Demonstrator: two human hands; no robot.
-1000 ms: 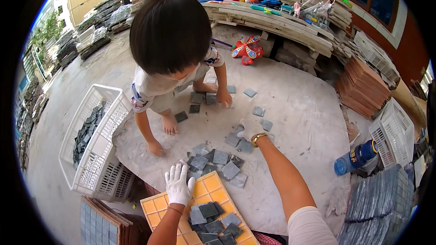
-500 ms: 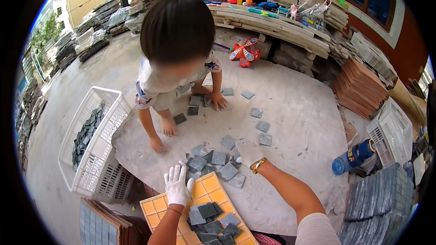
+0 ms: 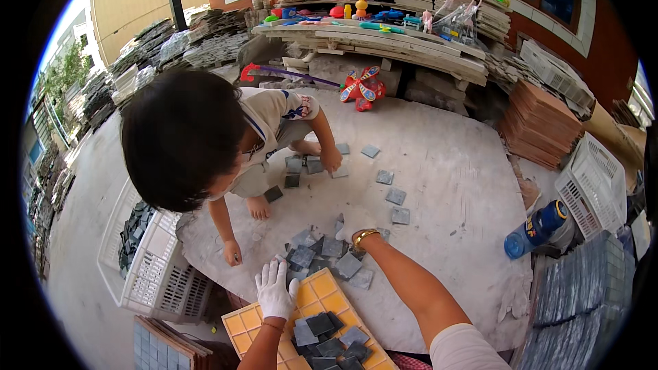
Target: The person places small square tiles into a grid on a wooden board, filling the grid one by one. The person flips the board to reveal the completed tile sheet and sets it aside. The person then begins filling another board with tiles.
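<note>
My left hand (image 3: 276,292), in a white glove, lies with fingers stretched at the far edge of a yellow gridded tray (image 3: 323,292). Dark square stone tiles (image 3: 327,342) are heaped on that tray. My right hand (image 3: 354,221), also gloved and with a gold bracelet at the wrist, blends into the pale slab. A grey stone tile (image 3: 339,225) stands on edge at its fingers, apparently gripped; the fingertips are partly hidden. Just below lies a loose pile of grey tiles (image 3: 333,247) on the slab, close to both hands.
Another person (image 3: 274,133) squats barefoot on the slab (image 3: 452,199), one hand (image 3: 331,159) by scattered tiles. A white crate (image 3: 161,267) of tiles stands left. At right are a blue bottle (image 3: 534,229), stacked tile sheets (image 3: 579,301) and another white crate (image 3: 593,185). A red toy (image 3: 362,89) lies behind.
My right hand has moved left, and a tile that lay flat is now tilted up at its fingers. The other person's head has swung left and lower.
</note>
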